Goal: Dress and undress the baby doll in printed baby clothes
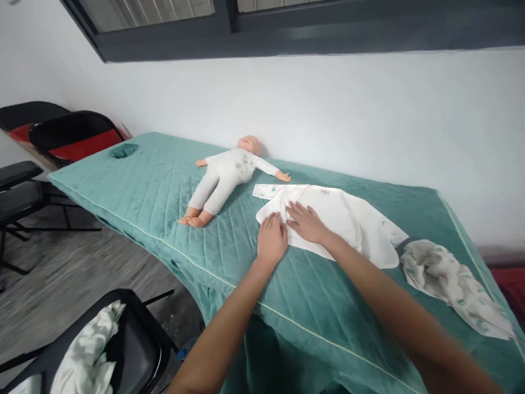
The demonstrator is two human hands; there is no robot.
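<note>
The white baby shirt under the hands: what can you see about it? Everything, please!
The white, soft-looking cloth baby shirt has small coloured prints on its sleeves and a little marked patch near its far edge. It lies spread out, slightly wrinkled, on the green quilted fabric cover. The bare left hand and bare right hand rest on it.

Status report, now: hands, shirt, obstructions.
Left hand and right hand on shirt. Shirt laid out on green cover. Doll lying apart, crumpled cloth close by; only hands on top.
</note>
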